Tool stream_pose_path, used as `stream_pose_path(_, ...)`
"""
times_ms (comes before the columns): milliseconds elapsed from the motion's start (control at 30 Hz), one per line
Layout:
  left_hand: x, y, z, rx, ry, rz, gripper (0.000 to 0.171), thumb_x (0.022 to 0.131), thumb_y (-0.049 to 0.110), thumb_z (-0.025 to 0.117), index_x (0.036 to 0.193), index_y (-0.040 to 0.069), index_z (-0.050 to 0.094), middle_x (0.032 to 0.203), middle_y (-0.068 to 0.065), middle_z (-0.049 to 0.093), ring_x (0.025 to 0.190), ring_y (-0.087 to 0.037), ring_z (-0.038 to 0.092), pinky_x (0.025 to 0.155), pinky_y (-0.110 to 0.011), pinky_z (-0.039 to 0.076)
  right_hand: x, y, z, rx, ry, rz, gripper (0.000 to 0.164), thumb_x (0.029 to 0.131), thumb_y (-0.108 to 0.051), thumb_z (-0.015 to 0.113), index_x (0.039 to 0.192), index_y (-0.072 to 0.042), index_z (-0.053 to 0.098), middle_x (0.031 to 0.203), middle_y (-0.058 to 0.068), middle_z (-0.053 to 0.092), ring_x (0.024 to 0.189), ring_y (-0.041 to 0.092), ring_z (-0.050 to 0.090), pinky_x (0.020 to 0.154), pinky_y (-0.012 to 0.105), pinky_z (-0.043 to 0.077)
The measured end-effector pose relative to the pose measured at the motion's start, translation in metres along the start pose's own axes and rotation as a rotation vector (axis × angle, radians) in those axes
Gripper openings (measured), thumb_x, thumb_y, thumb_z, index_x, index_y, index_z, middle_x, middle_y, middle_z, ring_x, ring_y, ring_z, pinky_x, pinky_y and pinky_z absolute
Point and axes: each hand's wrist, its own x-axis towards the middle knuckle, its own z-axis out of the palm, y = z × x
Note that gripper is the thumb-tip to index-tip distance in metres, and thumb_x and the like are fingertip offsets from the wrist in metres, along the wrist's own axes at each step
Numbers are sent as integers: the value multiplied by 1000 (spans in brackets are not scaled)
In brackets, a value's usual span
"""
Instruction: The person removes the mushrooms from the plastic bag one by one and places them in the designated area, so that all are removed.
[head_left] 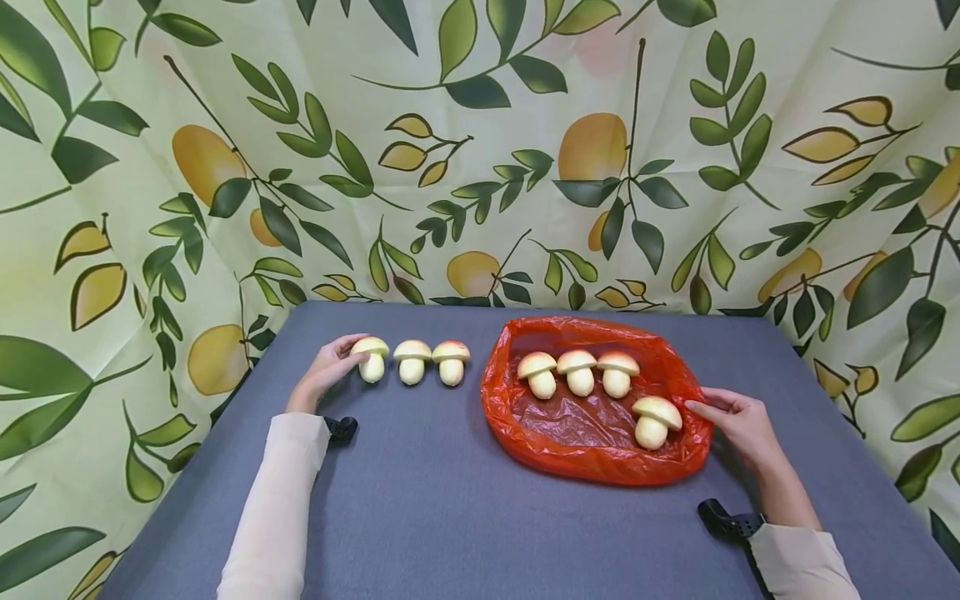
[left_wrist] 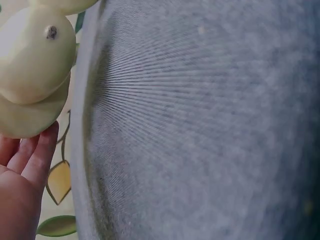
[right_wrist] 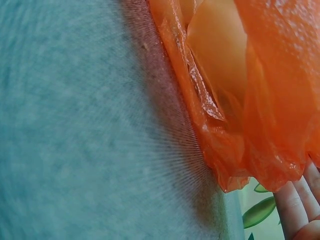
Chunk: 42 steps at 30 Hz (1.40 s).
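Note:
My left hand (head_left: 328, 371) holds a toy mushroom (head_left: 372, 367) with a pale stem and yellowish cap, thumb on one side and fingers at the cap. It stands at the left end of a row, beside two more mushrooms (head_left: 411, 369). In the left wrist view the held mushroom (left_wrist: 37, 55) shows large above the fingers (left_wrist: 42, 155). At the right, my right hand (head_left: 742, 421) pinches the rim of an opened red plastic bag (head_left: 585, 467). Several mushrooms (head_left: 580, 379) lie inside, one (head_left: 654, 423) close to the right thumb. The right wrist view shows the bag's crumpled side (right_wrist: 280, 125) over the fingertips.
A grey-blue cloth covers the table (head_left: 450, 533). Behind it hangs a curtain (head_left: 480, 167) printed with leaves and fruit. A black wrist camera (head_left: 342, 430) sits by the left wrist, another (head_left: 727, 521) by the right.

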Motion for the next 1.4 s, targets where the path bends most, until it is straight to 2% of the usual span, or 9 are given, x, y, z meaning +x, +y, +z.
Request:
stream_pose_path(233,7,-5,2,78,-1,8,50,93,14,58,137,-6,47,137,-29,52,92,15,46,83,-3,37,1,1,0,12,-11,16,17,91,-22,67,98,-36,70,78,-36,62,73,-12,59,66,9,52)
stream_pose_path(500,9,-3,5,119,-5,-12,52,92,14,59,137,-5,46,137,-28,52,106,-3,52,83,-5,38,0,-2,0,36,-10,2,22,90,-21,67,94,-42,68,78,-35,63,73,-12,60,65,10,52)
stream_pose_path(733,9,1,5,143,-18,-30,51,92,13,58,139,-2,46,139,-26,51,116,-22,49,90,-19,38,1,-1,0,38,-11,-3,27,91,-19,67,91,-45,66,78,-36,63,72,-12,60,65,10,52)
stream_pose_path(867,10,2,5,157,-28,-31,53,93,13,56,142,-3,42,142,-28,47,122,-32,47,94,-26,39,0,-1,0,36,-12,-1,24,90,-19,67,93,-43,67,78,-35,64,72,-11,60,65,10,52)
stream_pose_path(1100,11,2,6,148,-36,-36,56,93,12,54,145,-3,38,147,-27,42,131,-37,43,108,-43,36,-1,-2,-1,30,-21,21,24,91,-22,67,91,-46,65,78,-35,64,73,-11,60,66,10,52)
stream_pose_path(1400,11,1,7,134,-34,-28,58,93,11,55,145,-4,36,148,-28,39,134,-40,41,113,-47,34,0,-1,0,19,-12,23,18,91,-20,67,97,-37,69,78,-35,63,72,-10,60,66,10,52)
